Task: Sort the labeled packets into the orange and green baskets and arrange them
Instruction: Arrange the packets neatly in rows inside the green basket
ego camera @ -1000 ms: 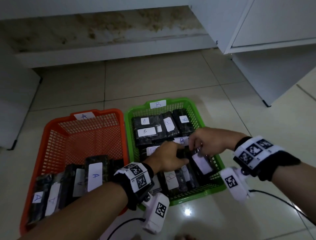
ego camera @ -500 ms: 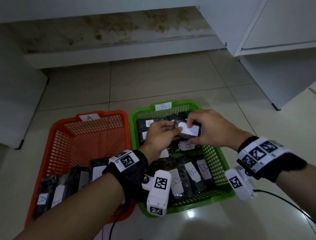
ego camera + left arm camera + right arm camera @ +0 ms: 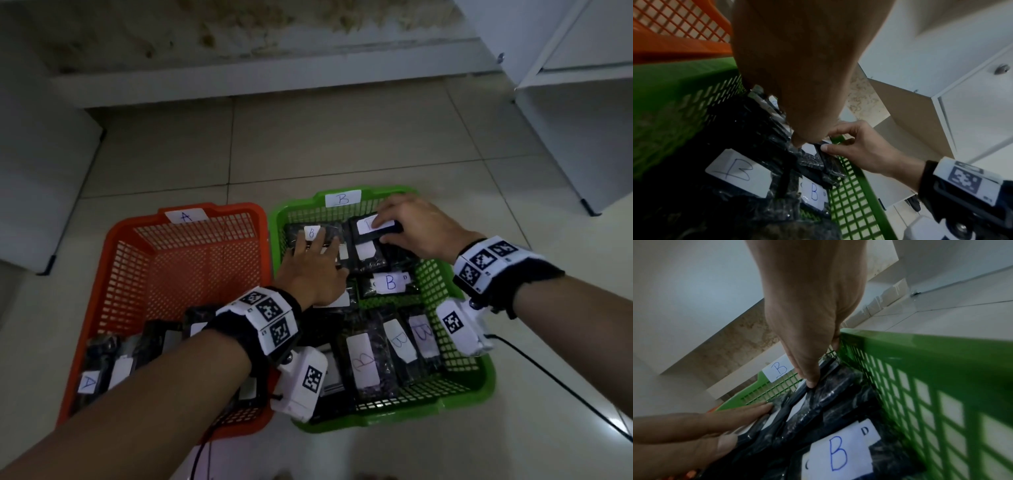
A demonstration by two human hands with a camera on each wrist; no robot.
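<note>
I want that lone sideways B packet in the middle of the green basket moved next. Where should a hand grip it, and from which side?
Probably from above, pinching across its two long edges. The sideways B packet lies flat, label up, with bare green basket mesh showing along its near edge and right end; the left hand crowds its left end.

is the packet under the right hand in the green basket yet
In: the packet lies among others at the green basket's far end, right hand gripping it.

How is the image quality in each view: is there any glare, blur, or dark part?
Head view: dim overall, with glare on the glossy floor tiles near the green basket, and wide-angle bending at the edges. Left wrist view: the near packets are dark and the left hand is blurred. Right wrist view: the basket wall is soft and blurred.
</note>
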